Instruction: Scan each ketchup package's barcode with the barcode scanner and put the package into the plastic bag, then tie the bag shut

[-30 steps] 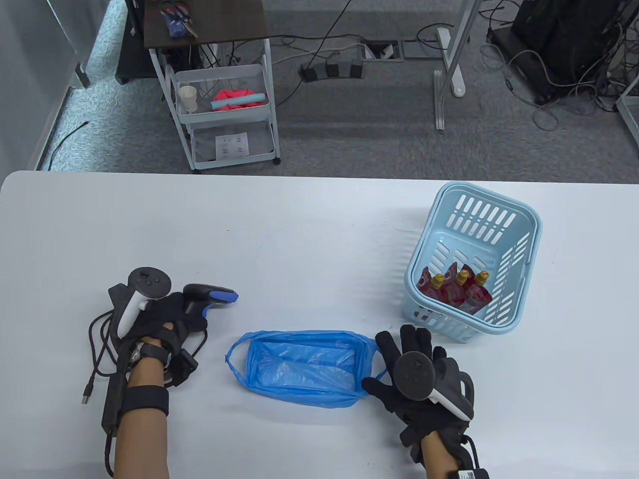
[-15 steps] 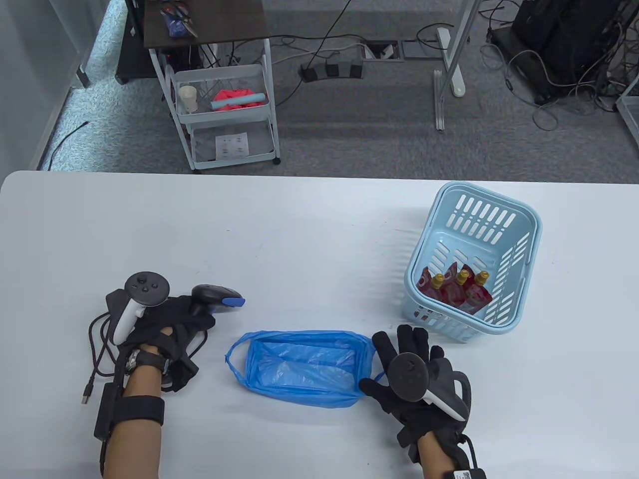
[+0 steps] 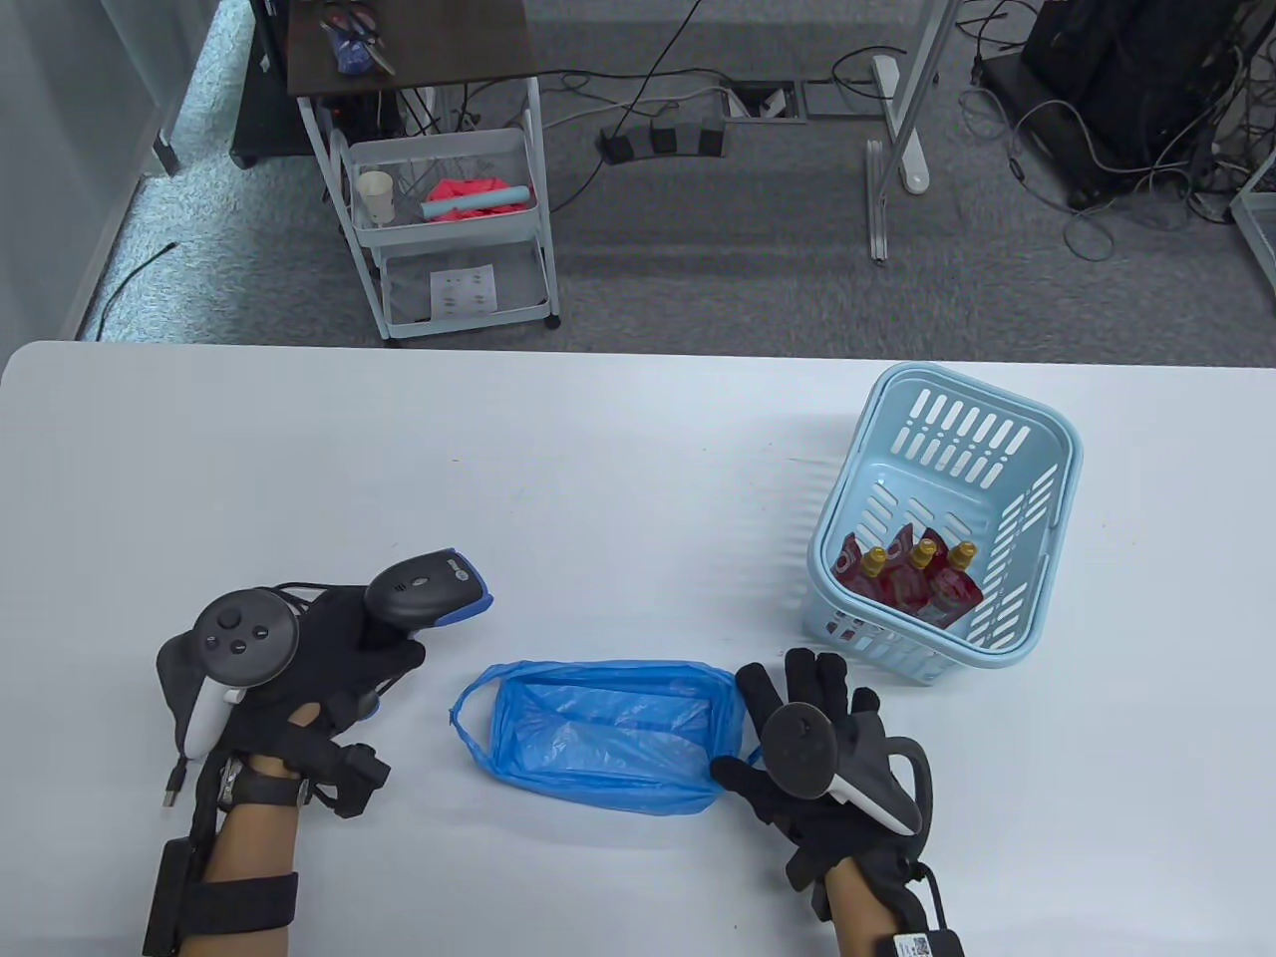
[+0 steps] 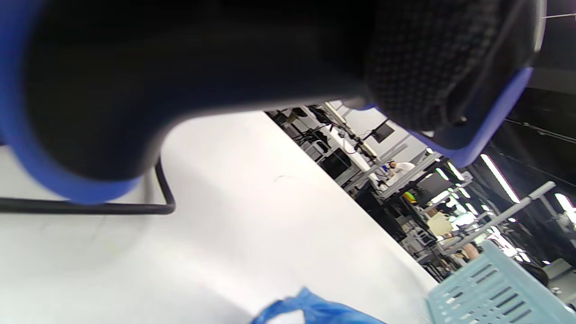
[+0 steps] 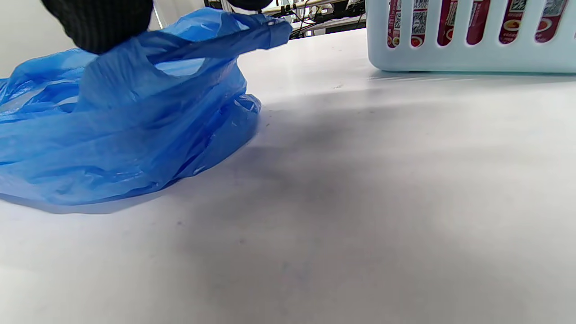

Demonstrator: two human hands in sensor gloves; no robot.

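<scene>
Lifting off the table, the left hand (image 3: 329, 663) is gripping the barcode scanner (image 3: 427, 590), while the open right hand (image 3: 812, 743), touching the plastic bag (image 3: 603, 738), is nearer the ketchup packages (image 3: 912, 583) standing in the basket (image 3: 1027, 454) beyond its fingertips.

- The bag (image 3: 598, 733) is thin, crinkled blue plastic film, glossy and half see-through.
- The basket (image 3: 1037, 439) is smooth, pale blue moulded plastic with slotted walls.
- The scanner (image 3: 424, 590) is dark, matt plastic with blue trim.
- The gloves are black knitted cloth.
- The table (image 3: 558, 469) is smooth, matt white.
</scene>
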